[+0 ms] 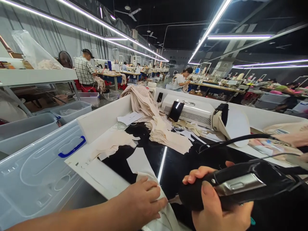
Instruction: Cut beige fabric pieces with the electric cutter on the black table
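Note:
Over the cream fabric piece (149,177), my left hand (141,200) has its fingers bent, the index and thumb closed at the fabric's edge. A white paper-like strip (141,160) lies at the far end of that piece. My right hand (216,208) is wrapped round a black corded hand tool (250,183) with a silver metal plate on its side. Its rounded front is close to the fabric edge beside my left fingers; the underside is hidden. Stacked cream fabric pieces (168,136) and a looser pile (117,142) lie beyond.
The glossy black work surface (144,134) has a white raised border. A white slotted machine (190,110), phone (176,110) and lamp-like white shade (237,128) stand behind. Another hand (293,138) shows at right. Clear plastic bins (43,166) flank the left. People sit at sewing tables beyond.

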{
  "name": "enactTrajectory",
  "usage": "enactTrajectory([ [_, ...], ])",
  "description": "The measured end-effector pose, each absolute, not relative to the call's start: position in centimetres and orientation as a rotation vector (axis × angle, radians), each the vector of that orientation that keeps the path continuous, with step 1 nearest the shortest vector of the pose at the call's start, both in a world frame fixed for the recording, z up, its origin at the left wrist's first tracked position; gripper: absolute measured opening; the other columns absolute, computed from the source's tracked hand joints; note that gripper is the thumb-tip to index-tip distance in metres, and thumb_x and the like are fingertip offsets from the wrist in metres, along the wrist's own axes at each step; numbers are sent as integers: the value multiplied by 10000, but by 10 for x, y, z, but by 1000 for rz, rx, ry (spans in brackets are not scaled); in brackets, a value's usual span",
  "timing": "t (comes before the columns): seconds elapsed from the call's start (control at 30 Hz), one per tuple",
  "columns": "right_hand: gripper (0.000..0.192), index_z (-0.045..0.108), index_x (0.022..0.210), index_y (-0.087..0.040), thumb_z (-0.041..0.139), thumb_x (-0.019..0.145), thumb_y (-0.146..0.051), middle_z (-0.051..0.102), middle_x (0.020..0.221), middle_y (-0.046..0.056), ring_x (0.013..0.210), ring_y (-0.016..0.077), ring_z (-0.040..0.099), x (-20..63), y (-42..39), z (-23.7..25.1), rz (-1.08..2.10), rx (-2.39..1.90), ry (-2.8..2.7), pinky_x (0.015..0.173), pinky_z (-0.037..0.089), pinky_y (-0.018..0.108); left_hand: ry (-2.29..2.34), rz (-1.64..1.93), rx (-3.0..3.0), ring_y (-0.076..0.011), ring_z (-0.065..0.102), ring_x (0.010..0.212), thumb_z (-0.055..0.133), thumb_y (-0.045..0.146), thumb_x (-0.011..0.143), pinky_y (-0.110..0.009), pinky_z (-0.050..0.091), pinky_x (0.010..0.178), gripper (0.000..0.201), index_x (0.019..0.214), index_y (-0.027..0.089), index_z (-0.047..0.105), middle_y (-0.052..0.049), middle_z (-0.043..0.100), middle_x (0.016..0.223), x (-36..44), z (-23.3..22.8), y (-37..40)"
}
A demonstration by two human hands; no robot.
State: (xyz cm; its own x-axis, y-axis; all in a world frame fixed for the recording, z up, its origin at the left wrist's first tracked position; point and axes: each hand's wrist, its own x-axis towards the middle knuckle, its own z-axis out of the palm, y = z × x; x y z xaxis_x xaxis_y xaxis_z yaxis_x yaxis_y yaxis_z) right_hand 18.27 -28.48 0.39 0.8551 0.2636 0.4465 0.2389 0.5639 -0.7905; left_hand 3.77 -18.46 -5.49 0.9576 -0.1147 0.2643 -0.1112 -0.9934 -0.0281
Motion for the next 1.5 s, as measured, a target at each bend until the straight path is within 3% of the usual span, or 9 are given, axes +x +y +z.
enactTrajectory([
  [0.23, 615, 565, 1311, -308, 833, 766, -211, 705, 770, -54, 627, 153, 647, 189, -267, 10, 18, -943, -551, 579, 618, 330, 164, -478, -3078, -267, 580, 1114, 598, 409, 1068, -443, 471, 1020, 365, 1293, 126, 546, -73, 639, 1145, 38, -57, -186],
  [0.63, 544, 541, 1311, -334, 780, 843, -198, 679, 813, -63, 647, 143, 644, 184, -268, 6, 64, -956, -604, 615, 591, 335, 171, -530, -3113, -288, 581, 1178, 745, 407, 976, -450, 469, 1041, 523, 1351, 120, 519, -102, 646, 1180, 37, -64, -185],
  [1.5, 562, 523, 1366, -332, 750, 876, -177, 691, 848, -52, 644, 137, 658, 184, -266, -2, 67, -945, -635, 615, 597, 324, 179, -542, -3147, -294, 585, 1179, 783, 376, 940, -452, 462, 1059, 540, 1348, 130, 527, -109, 643, 1192, 36, -66, -182],
])
